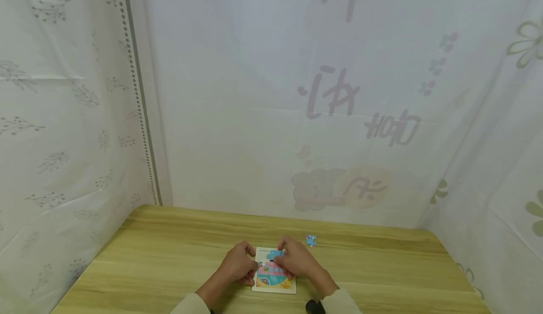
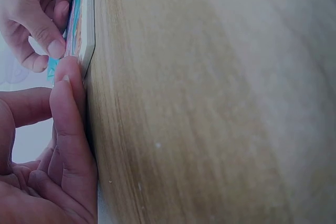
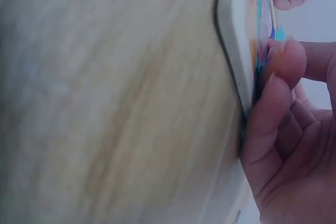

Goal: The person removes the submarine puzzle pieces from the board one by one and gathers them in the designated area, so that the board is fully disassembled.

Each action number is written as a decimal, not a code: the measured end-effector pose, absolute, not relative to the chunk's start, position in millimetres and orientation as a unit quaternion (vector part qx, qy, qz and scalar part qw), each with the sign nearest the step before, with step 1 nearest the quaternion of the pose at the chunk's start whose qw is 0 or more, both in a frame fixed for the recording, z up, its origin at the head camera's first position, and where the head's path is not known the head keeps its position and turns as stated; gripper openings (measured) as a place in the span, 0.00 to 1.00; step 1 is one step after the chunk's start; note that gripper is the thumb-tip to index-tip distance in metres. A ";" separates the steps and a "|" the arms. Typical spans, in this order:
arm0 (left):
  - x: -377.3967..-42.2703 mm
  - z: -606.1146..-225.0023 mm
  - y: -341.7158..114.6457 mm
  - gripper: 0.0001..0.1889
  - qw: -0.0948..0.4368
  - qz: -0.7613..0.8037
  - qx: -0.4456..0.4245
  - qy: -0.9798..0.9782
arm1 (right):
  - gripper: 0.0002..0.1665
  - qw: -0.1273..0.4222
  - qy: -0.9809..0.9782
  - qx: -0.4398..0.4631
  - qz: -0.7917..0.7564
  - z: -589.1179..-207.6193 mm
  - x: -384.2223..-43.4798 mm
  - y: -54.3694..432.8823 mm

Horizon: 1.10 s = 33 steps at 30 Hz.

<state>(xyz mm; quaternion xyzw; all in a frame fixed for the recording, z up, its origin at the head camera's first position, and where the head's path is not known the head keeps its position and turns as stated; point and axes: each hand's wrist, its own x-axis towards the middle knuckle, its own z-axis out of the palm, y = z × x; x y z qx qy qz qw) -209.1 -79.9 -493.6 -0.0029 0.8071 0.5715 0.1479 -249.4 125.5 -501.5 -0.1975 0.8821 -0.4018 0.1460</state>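
Note:
A square jigsaw puzzle board (image 1: 274, 291) with a pale frame lies on the table, its lower part filled with pink, teal and orange picture pieces. My left hand (image 1: 241, 263) holds the board's left edge with curled fingers, which touch the frame in the left wrist view. Over the right side is my right hand (image 1: 299, 258), its thumb and index finger at a blue puzzle piece (image 1: 274, 255) in the upper part of the board. In the right wrist view, its lower fingers (image 3: 268, 121) rest along the frame near a corner. The fingers partly hide the blue piece.
A loose blue puzzle piece (image 1: 311, 240) lies on the wooden table (image 1: 178, 243), just beyond the right hand. Printed cloth (image 1: 237, 116) hangs behind the table and along both sides. A small black object (image 1: 315, 307) shows by the right sleeve.

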 end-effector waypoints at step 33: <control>-210.8 -499.3 -80.3 0.14 0.138 0.572 0.006 0.809 | 0.13 0.188 0.821 -0.108 -0.529 -460.2 -273.4 199.6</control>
